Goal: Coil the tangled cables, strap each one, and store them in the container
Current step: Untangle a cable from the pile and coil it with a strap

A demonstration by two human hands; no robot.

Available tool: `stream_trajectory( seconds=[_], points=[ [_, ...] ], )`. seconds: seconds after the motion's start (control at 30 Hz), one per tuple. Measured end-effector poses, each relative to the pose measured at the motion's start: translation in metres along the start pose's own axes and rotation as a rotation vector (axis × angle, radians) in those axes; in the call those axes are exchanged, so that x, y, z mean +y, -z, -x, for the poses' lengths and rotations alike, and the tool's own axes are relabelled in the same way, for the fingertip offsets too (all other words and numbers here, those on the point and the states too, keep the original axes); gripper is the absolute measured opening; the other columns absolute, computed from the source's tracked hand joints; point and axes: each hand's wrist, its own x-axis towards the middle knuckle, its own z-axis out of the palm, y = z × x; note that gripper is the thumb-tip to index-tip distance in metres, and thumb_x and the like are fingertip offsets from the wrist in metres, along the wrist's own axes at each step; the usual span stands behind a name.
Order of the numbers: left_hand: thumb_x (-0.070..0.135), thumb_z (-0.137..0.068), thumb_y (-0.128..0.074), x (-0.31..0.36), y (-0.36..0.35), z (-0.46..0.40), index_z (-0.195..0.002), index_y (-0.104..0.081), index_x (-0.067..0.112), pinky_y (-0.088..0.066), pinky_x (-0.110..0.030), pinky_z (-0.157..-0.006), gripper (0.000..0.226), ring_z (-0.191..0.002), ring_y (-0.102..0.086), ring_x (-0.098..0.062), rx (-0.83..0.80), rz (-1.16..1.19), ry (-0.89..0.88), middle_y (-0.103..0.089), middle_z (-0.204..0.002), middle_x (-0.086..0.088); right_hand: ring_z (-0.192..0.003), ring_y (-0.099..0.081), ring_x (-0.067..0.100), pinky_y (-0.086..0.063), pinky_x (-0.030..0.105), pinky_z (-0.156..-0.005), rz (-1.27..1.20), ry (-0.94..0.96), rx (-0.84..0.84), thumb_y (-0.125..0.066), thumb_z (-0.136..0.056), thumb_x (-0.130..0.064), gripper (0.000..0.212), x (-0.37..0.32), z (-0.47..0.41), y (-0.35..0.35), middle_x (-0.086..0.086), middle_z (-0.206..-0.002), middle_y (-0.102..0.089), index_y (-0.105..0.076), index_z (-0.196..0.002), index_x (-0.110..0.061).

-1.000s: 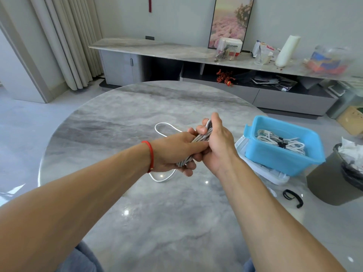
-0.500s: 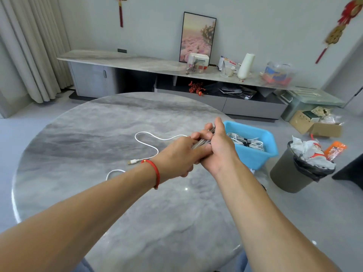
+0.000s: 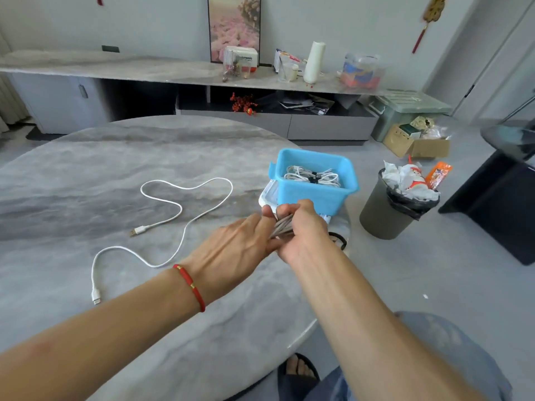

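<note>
We are now holding the coiled grey cable nearer the table's right edge, just before the blue container, right hand gripping it, left hand's fingers straightened against it since earlier.

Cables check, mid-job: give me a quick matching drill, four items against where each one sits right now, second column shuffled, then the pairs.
Things:
1. loose white cable
2. strapped white coil
3. grey cable bundle
4. black strap

Places:
A. in the right hand's grip, left hand touching it
B. inside the blue container
C. sprawled on the table
D. on the table past the right wrist

Pairs: 1-C, 2-B, 3-A, 4-D
</note>
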Motion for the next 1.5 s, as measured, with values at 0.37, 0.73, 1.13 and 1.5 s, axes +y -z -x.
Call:
stream_trajectory(
  seconds=[0.37,0.73,1.13,1.5],
  points=[
    [0.038,-0.105,-0.030,0.006,-0.047,-0.007,-0.096,-0.039,0.018,-0.036,-0.041,-0.058,0.024,-0.066,-0.052,-0.035,-0.014,0.221,0.196,-0.048,-0.073,0.001,-0.079,-0.077,0.021,-0.057,0.044,-0.089,0.588,0.036,-0.170,-0.030,-0.103,-0.067,0.062,-0.019,-0.028,0.067,0.008,-0.096,-0.080,-0.069,-0.103,-0.019],
    [0.036,-0.107,-0.033,-0.001,-0.035,-0.014,-0.084,-0.051,0.010,-0.044,-0.040,-0.074,0.039,-0.084,-0.059,-0.037,-0.207,0.505,0.499,-0.065,-0.093,-0.015,-0.099,-0.061,0.030,-0.043,0.034,-0.073,1.891,0.771,0.144,-0.051,-0.089,0.002,0.052,-0.070,-0.098,0.191,-0.001,-0.115,-0.055,-0.064,-0.119,-0.038],
    [0.036,-0.107,-0.037,-0.006,-0.019,-0.014,-0.079,-0.049,0.015,-0.036,-0.032,-0.066,0.036,-0.080,-0.053,-0.043,-0.185,0.690,0.547,-0.065,-0.098,-0.022,-0.099,-0.063,0.026,-0.050,0.038,-0.078,2.046,0.882,0.039,-0.062,-0.098,-0.017,0.012,-0.072,-0.095,0.171,-0.006,-0.107,-0.064,-0.071,-0.104,-0.024],
    [0.036,-0.107,-0.036,-0.009,-0.010,-0.013,-0.077,-0.046,0.017,-0.038,-0.035,-0.069,0.036,-0.077,-0.054,-0.029,-0.190,0.577,0.500,-0.066,-0.094,-0.013,-0.092,-0.061,0.005,-0.041,0.017,-0.088,1.437,1.200,-0.271,-0.061,-0.083,-0.029,0.009,-0.044,0.003,0.108,-0.013,-0.088,-0.066,-0.059,-0.082,-0.020]
  ],
)
